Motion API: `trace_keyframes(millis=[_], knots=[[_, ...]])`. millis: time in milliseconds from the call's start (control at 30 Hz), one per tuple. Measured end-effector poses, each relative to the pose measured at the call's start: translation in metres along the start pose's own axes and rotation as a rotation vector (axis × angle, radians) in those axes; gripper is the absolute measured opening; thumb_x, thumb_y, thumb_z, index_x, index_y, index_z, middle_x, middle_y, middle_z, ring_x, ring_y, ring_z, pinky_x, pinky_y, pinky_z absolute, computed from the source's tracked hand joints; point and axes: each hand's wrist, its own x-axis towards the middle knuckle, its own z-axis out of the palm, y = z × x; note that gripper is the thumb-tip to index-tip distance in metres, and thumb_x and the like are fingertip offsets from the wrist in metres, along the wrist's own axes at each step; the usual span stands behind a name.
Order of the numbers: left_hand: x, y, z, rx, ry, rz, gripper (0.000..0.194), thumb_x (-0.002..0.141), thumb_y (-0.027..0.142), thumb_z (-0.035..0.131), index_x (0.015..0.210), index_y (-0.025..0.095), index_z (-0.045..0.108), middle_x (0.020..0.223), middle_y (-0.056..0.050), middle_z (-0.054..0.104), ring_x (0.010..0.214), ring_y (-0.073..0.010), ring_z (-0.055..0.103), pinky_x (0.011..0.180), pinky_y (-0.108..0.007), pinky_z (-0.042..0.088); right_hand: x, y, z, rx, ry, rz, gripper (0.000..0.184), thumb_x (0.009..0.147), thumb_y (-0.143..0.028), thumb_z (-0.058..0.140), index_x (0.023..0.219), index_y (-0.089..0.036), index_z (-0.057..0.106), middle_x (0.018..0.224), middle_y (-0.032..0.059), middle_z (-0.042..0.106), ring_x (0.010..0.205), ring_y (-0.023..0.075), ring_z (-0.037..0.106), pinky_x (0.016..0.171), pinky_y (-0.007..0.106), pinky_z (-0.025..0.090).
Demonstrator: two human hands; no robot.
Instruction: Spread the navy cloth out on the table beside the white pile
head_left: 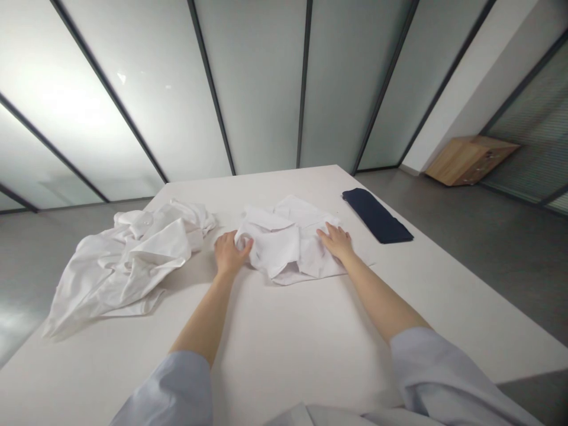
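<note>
White table (pixel 284 337), far edge (pixel 252 173) well ahead; left grip (pixel 228 253) pinching folded cloth (pixel 277 245), right grip (pixel 336 241) spread on it.

Mostly white: crumpled shirt (pixel 124 260), folded shirt (pixel 288 239), counter (pixel 293 337) too, plus a navy cloth (pixel 377 216) and pale blue sleeves (pixel 426 373).

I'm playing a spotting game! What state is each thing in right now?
partly folded white garment: creased, lying in layers on the table
left hand: curled, gripping the garment's edge
right hand: open, resting flat on the garment
crumpled white shirt: bunched up in a heap
folded navy cloth: folded flat, lying apart from the garment
white table: holding the cloths
</note>
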Motion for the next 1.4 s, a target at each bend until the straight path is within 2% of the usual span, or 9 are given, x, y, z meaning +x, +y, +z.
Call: trace_keyframes(millis=[200, 300, 433, 567, 733, 833, 933, 1233, 1400], knots=[[-0.019, 0.036, 0.011, 0.147, -0.385, 0.363, 0.111, 0.061, 0.055, 0.079, 0.151, 0.018, 0.025, 0.160, -0.018, 0.018, 0.145, -0.0379, 0.019, 0.114, -0.050, 0.028, -0.023, -0.042, 0.007, 0.386, -0.350, -0.525, 0.050, 0.089, -0.051, 0.049, 0.130, -0.024, 0.061, 0.135, 0.0085, 0.059, 0.125, 0.0289, 0.052, 0.108, 0.045, 0.035], [-0.023, 0.045, 0.010, 0.144, -0.478, 0.440, 0.111, 0.061, 0.049, 0.079, 0.153, 0.021, 0.021, 0.162, -0.015, 0.008, 0.147, -0.0393, 0.010, 0.113, -0.051, 0.028, -0.043, -0.065, 0.005, 0.576, -0.572, -0.722, 0.037, 0.087, -0.047, 0.054, 0.108, -0.022, 0.072, 0.118, 0.0072, 0.069, 0.109, 0.0266, 0.061, 0.098, 0.039, 0.044], [-0.021, 0.053, 0.006, 0.182, -0.650, 0.495, 0.094, 0.067, 0.042, 0.074, 0.150, 0.031, 0.031, 0.161, -0.010, 0.018, 0.140, -0.0389, 0.031, 0.105, -0.049, 0.039, -0.059, -0.079, 0.004, 0.666, -0.712, -0.641, 0.033, 0.086, -0.046, 0.055, 0.077, -0.020, 0.073, 0.084, 0.0060, 0.073, 0.076, 0.0226, 0.063, 0.071, 0.033, 0.049], [-0.016, 0.059, 0.004, 0.205, -0.734, 0.486, 0.077, 0.074, 0.032, 0.065, 0.146, 0.030, 0.039, 0.139, -0.009, 0.051, 0.122, -0.0317, 0.051, 0.100, -0.043, 0.044, -0.051, -0.070, 0.004, 0.784, -0.496, -0.537, 0.041, 0.086, -0.049, 0.049, 0.062, -0.021, 0.067, 0.067, 0.0040, 0.068, 0.066, 0.0204, 0.060, 0.067, 0.032, 0.047], [-0.015, 0.056, 0.005, 0.163, -0.739, 0.427, 0.055, 0.073, 0.018, 0.056, 0.128, 0.025, 0.058, 0.111, -0.008, 0.063, 0.107, -0.0266, 0.059, 0.092, -0.035, 0.046, -0.014, -0.023, -0.006, 0.914, 0.281, -0.084, 0.040, 0.085, -0.046, 0.043, 0.055, -0.023, 0.056, 0.058, 0.0027, 0.061, 0.066, 0.0199, 0.059, 0.074, 0.033, 0.046], [-0.011, 0.052, -0.002, 0.110, -0.665, 0.354, 0.048, 0.069, 0.014, 0.054, 0.115, 0.023, 0.064, 0.101, -0.007, 0.065, 0.098, -0.0249, 0.061, 0.086, -0.033, 0.048, 0.002, 0.001, -0.010, 0.940, 0.425, 0.197, 0.030, 0.079, -0.042, 0.046, 0.055, -0.024, 0.049, 0.049, -0.0008, 0.053, 0.055, 0.0177, 0.054, 0.061, 0.031, 0.043], [-0.001, 0.051, -0.031, 0.069, -0.455, 0.284, 0.048, 0.066, 0.014, 0.053, 0.112, 0.020, 0.065, 0.097, -0.008, 0.065, 0.096, -0.0250, 0.061, 0.085, -0.034, 0.047, 0.004, 0.003, -0.007, 0.914, 0.360, 0.173, 0.025, 0.074, -0.041, 0.049, 0.056, -0.023, 0.051, 0.049, -0.0010, 0.054, 0.053, 0.0166, 0.052, 0.055, 0.029, 0.039], [0.035, 0.015, -0.213, 0.308, 0.557, 0.105, 0.043, 0.071, 0.028, 0.062, 0.111, 0.014, 0.066, 0.096, -0.007, 0.057, 0.094, -0.0236, 0.054, 0.089, -0.037, 0.045, -0.009, -0.010, -0.007, 0.791, 0.168, 0.050, 0.024, 0.070, -0.041, 0.051, 0.057, -0.022, 0.055, 0.052, 0.0007, 0.057, 0.052, 0.0155, 0.048, 0.051, 0.028, 0.034], [0.047, -0.043, -0.223, 0.497, 0.430, -0.160, 0.051, 0.069, 0.029, 0.066, 0.117, 0.013, 0.061, 0.111, -0.010, 0.058, 0.103, -0.0275, 0.051, 0.093, -0.044, 0.043, -0.010, -0.012, -0.010, 0.726, 0.150, 0.016, 0.025, 0.071, -0.040, 0.050, 0.055, -0.022, 0.055, 0.051, 0.0017, 0.058, 0.052, 0.0164, 0.051, 0.052, 0.029, 0.036]])
